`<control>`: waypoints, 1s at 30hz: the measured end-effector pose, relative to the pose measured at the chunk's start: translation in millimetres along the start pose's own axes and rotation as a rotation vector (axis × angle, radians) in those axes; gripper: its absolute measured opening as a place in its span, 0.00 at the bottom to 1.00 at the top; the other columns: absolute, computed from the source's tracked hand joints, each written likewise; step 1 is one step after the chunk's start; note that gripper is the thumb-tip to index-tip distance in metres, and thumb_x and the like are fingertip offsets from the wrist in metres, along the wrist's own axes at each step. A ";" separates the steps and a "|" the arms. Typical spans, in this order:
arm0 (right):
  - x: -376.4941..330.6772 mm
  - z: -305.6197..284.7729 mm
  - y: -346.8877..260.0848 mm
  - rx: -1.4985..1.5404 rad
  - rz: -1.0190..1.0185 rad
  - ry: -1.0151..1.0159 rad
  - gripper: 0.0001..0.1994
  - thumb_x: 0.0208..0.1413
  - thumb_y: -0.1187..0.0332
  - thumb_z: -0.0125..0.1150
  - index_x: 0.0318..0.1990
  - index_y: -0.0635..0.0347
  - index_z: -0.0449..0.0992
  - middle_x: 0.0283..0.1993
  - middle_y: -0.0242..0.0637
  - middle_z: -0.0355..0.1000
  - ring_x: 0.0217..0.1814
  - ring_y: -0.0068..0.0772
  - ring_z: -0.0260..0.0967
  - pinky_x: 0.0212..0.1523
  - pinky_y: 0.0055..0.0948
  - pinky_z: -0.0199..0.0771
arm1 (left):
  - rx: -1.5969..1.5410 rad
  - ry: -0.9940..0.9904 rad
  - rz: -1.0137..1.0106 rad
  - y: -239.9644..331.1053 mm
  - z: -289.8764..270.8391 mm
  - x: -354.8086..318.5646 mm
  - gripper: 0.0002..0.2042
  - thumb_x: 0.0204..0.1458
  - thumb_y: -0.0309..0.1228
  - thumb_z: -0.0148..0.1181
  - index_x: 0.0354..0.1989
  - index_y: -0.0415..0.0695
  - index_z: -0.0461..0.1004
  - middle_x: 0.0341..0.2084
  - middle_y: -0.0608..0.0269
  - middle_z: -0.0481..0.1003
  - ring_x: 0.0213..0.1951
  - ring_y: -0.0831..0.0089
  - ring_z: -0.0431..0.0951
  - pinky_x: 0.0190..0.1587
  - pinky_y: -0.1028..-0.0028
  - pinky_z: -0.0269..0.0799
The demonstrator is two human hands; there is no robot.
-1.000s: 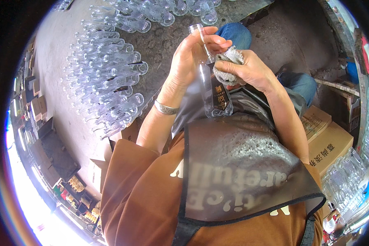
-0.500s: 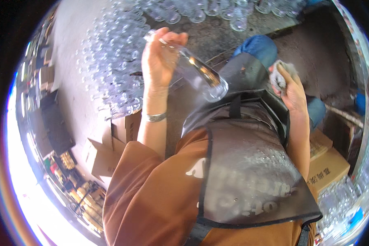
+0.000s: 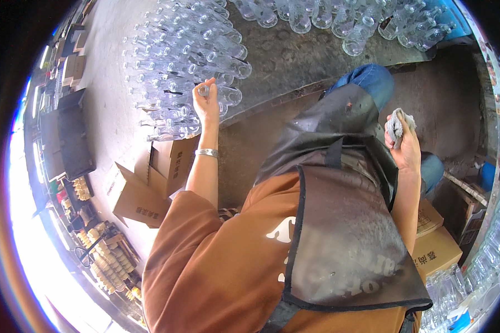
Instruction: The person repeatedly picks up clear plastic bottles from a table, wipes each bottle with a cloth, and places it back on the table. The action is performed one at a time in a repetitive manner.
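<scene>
A person in a brown shirt (image 3: 222, 250) and a long dark apron (image 3: 350, 233) works beside a crowd of clear glass bottles (image 3: 228, 64) standing close together on a grey surface, with a further row (image 3: 300, 19) along the top of the view. Open cardboard boxes (image 3: 141, 194) sit by the left elbow; a closed box (image 3: 439, 250) lies past the right arm. The left hand (image 3: 206, 111), reaching out to the crowd's near edge, has its fingers closed around the neck of one bottle (image 3: 204, 90); whether that bottle's base touches the surface cannot be told. The right hand (image 3: 406, 150), well apart, grips a bunched grey cloth (image 3: 401, 125) above the jeans-clad knees. A silver bracelet (image 3: 206, 152) circles the left wrist.
</scene>
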State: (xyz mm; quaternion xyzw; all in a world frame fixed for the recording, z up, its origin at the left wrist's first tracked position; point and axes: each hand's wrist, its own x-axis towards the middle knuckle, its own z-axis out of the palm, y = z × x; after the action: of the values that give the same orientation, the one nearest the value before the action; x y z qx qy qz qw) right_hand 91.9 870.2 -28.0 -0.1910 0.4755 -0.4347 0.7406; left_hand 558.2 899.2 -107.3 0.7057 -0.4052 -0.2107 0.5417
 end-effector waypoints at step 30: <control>9.4 -105.6 -45.5 0.169 -0.053 0.222 0.09 0.55 0.63 0.58 0.37 0.59 0.72 0.29 0.30 0.70 0.24 0.20 0.64 0.20 0.20 0.61 | 0.107 -0.212 0.175 121.4 399.9 2.2 0.20 0.48 0.34 0.63 0.47 0.37 0.68 0.39 0.56 0.75 0.40 0.69 0.74 0.45 0.71 0.68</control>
State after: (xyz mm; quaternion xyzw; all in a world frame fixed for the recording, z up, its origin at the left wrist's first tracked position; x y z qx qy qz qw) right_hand -19.4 851.2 -51.5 -0.0910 0.5111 -0.5111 0.6851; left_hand 223.4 649.7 -123.2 0.6691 -0.5310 -0.2142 0.4738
